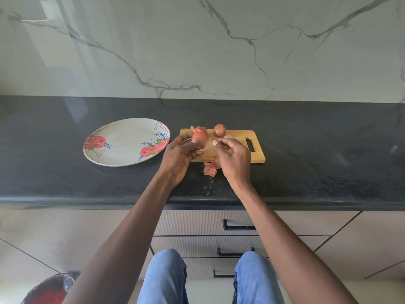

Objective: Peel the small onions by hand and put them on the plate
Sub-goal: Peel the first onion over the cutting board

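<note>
Closest to the person, pink bits of skin [210, 171] lie on the dark desk [306, 172], likely dropped there so they stay away from the food. Just past them, the left hand [178, 160] holds one onion [200, 137] up in its fingertips, above the wooden board [258, 150]. The right hand [233, 159] has its fingers bunched together beside it; it seems to pinch a thin piece of skin, but I cannot tell for sure. Another onion [219, 130] waits at the far edge of the board. The flower plate [122, 148] sits close on the left with no onions on it yet.
</note>
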